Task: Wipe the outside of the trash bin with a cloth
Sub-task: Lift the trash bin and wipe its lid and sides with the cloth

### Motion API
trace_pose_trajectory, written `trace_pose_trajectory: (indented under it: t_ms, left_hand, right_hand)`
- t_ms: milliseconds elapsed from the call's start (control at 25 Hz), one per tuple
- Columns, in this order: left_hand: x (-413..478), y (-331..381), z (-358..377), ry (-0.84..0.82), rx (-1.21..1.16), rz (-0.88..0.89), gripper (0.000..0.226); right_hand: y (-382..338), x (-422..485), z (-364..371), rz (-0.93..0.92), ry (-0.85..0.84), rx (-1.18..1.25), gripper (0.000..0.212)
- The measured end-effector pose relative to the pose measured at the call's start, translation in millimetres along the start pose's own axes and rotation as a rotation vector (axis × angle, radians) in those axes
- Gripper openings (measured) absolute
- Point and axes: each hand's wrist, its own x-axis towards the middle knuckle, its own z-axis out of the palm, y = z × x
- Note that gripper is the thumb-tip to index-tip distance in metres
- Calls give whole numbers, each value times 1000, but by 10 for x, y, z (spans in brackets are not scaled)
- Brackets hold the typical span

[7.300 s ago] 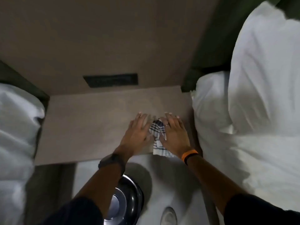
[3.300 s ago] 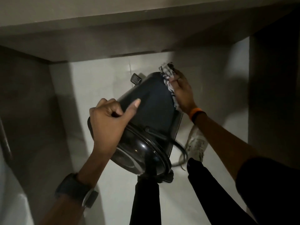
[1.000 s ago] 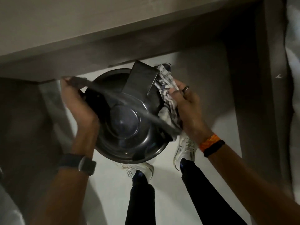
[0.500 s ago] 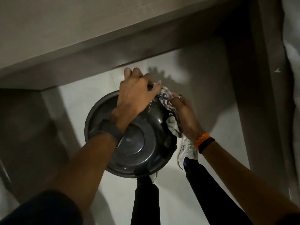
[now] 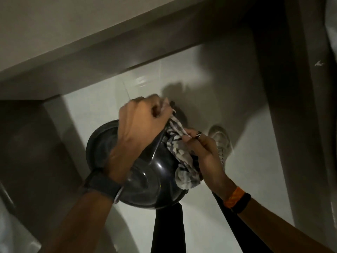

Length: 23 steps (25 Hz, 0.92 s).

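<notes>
Left hand (image 5: 140, 123) is fisting closed over the trash bin (image 5: 145, 179) at frame centre, right hand (image 5: 204, 152) is gripping the cloth (image 5: 182, 161) against its right side, bin's base hidden.

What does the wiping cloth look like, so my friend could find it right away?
Start at the round, shiny dark trash bin held up over the pale tiled floor. On the bin's right side, the right hand presses a crumpled rag against it, while the left hand grips the bin's far edge. That rag is the white cloth with dark checked stripes, the only patterned, soft thing there.
</notes>
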Motion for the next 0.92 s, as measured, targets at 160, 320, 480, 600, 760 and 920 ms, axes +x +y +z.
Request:
trace_pose_trajectory:
  t_ms: [160,320,480,600,760,920]
  left_hand:
    - [-264,-101,-133,230,-407,-45,46]
    - [-325,-302,-156,282,-572,-135,48]
    - [-217,-432,-209,337,-600,-188,49]
    - [-171,-552,-193,333,-587,-185,49]
    - [-264,-809,-236,303,-650,-161,45]
    - [-118,-712,-226,384,-661,-250,51]
  right_hand:
    - [166,93,122,-339,-45,-398,32]
    - [-169,1165,-3,-320,63,-525,36]
    - [-51,975,138,-431,-39,-712,40]
    - [350,308,308,-633,-177,-868,42]
    - [-69,1226,191,-408,12,-552,42]
    - [-253,1317,154,-373,43,-636,40]
